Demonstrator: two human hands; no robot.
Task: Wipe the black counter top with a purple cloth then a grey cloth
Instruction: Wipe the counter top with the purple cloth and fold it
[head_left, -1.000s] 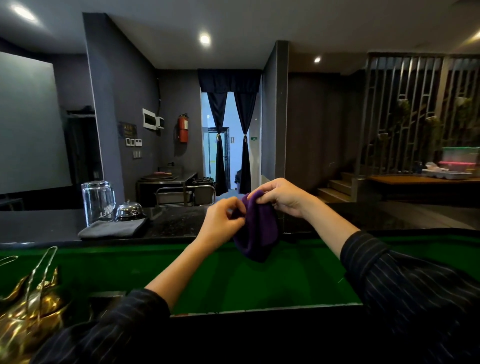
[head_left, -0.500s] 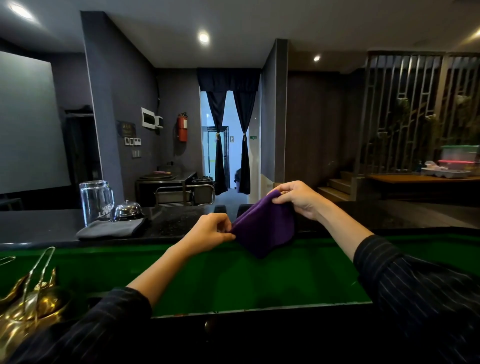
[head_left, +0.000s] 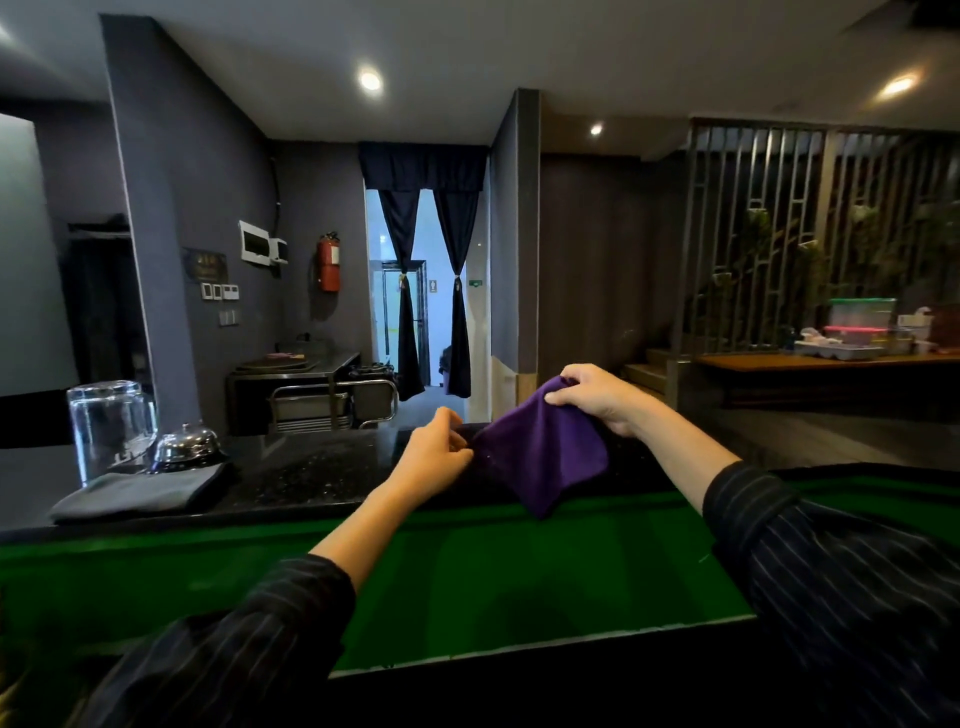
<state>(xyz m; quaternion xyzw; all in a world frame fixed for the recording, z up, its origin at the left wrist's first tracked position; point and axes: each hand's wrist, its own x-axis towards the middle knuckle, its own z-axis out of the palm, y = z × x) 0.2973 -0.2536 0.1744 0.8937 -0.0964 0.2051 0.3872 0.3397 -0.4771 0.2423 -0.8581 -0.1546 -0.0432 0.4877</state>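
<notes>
Left hand (head_left: 436, 457) pinches purple cloth (head_left: 540, 457) corner | right hand (head_left: 597, 397) grips top | cloth spread wider than before

Purple cloth (head_left: 540, 457) spread in air above black counter top (head_left: 311, 467); grey cloth (head_left: 135, 493) folded on it

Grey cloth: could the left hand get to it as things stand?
Probably yes: the grey cloth lies left of the left hand with bare black counter top between, but that hand pinches the purple cloth.
</notes>
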